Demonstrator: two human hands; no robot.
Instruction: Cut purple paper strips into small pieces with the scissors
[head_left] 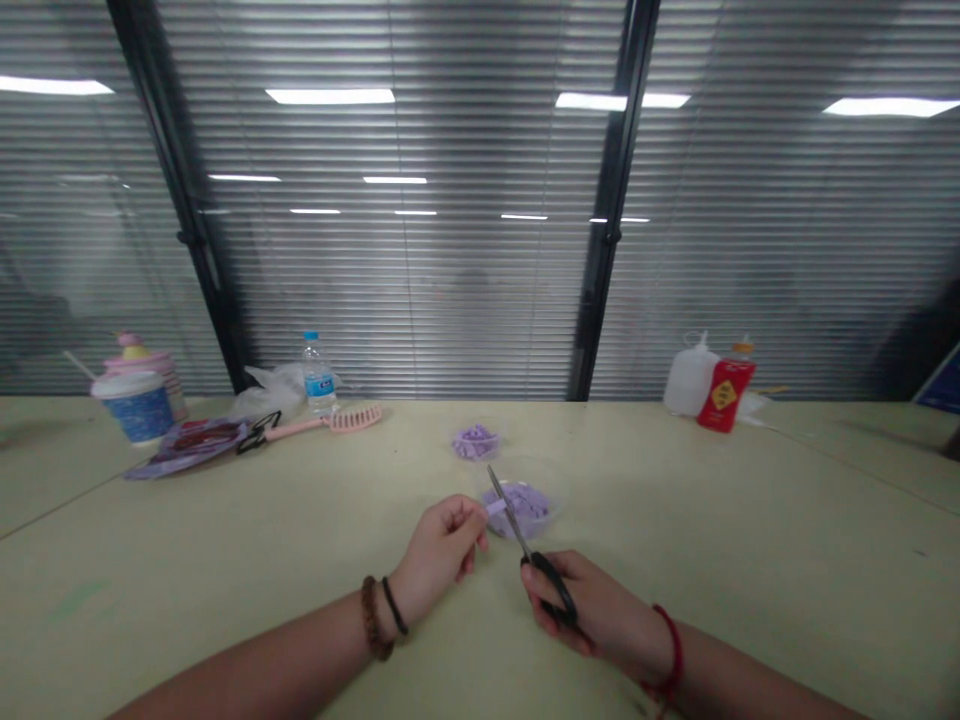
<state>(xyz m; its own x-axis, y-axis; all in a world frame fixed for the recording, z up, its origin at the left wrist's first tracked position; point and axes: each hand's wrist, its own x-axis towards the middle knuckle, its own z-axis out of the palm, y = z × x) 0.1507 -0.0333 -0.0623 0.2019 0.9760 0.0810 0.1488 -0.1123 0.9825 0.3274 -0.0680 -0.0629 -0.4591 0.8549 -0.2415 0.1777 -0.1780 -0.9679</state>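
My left hand (450,540) pinches a narrow purple strip (496,507), whose free end sticks out to the right over a clear round bowl (553,492). Black-handled scissors (551,585) are gripped in my right hand (592,605), fingers through the handles. Their blades point up and away, crossing the strip above the bowl; whether they are fully closed is hard to see. Small purple pieces (525,503) lie in that bowl. Just behind it stands a smaller clear container with more purple pieces (475,441).
At the back left of the table (300,560) are a blue cup (139,408), a flat purple package (187,445), a pink hairbrush (352,420) and a water bottle (319,375). A red bottle (726,395) and a white translucent bottle (688,378) stand back right. Window blinds rise behind.
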